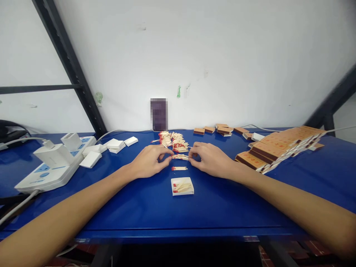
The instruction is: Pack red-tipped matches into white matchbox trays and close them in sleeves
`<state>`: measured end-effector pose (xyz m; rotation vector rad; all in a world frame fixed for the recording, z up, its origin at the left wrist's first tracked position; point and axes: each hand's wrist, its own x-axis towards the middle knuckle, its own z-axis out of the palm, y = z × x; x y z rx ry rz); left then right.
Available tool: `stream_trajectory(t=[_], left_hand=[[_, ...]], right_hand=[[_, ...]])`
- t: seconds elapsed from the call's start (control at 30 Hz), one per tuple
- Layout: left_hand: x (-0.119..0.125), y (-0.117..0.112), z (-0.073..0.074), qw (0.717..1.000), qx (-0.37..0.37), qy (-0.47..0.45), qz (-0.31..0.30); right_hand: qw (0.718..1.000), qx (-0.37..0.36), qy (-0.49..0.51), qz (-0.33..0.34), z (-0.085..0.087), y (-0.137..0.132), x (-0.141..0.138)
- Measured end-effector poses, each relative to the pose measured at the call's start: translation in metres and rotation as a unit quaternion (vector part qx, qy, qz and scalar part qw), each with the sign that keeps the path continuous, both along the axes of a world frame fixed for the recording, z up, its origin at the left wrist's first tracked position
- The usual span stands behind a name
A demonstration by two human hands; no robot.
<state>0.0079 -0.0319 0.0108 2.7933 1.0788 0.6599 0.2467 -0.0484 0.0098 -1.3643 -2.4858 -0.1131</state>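
Observation:
Several red-headed matches [180,157] lie side by side between my two hands. At their head end, my left hand [151,160] has its thumb and forefinger curled in a pinch. The fingers of my right hand [210,159] are bent, with thumb and forefinger at the bare stick ends. Just behind is a loose heap of matches [172,141]. A small group of matches [179,168] rests nearer to me, heads to the left. In front of it stands a white matchbox tray [182,193] with a few matches inside.
White matchbox trays [115,144] and a power strip [59,174] with chargers are at the left of the blue table [133,215]. To the right, matchboxes [283,144] are stacked, with more matchboxes [224,129] along the wall. A blurred dark object [159,114] stands behind the heap.

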Motion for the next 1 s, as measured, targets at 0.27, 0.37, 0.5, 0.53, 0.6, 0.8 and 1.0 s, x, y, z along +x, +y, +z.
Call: stream_trajectory(t=[0.27,0.37,0.5,0.53,0.6,0.8,1.0], left_hand=[[0.013,0.01,-0.005,0.998,0.056,0.018,0.002],[0.013,0.01,-0.007,0.997,0.066,0.027,-0.025],[0.012,0.009,-0.007,0.997,0.069,0.027,-0.038],[0.012,0.009,-0.007,0.996,0.07,0.026,-0.039],[0.013,0.009,-0.007,0.997,0.069,0.024,-0.038],[0.013,0.011,-0.008,0.997,0.064,0.029,-0.028],[0.014,0.01,-0.007,0.996,0.071,0.035,-0.031]], right_hand=[[0.999,-0.025,0.025,0.027,-0.003,0.002,0.0],[0.998,-0.035,0.034,0.025,-0.003,0.002,0.0],[0.998,-0.04,0.045,0.023,-0.004,0.002,0.001],[0.998,-0.041,0.047,0.024,-0.004,0.003,0.001],[0.998,-0.043,0.049,0.025,-0.005,0.003,0.002],[0.998,-0.045,0.041,0.025,-0.008,0.006,0.004],[0.998,-0.049,0.039,0.023,-0.009,0.007,0.004]])
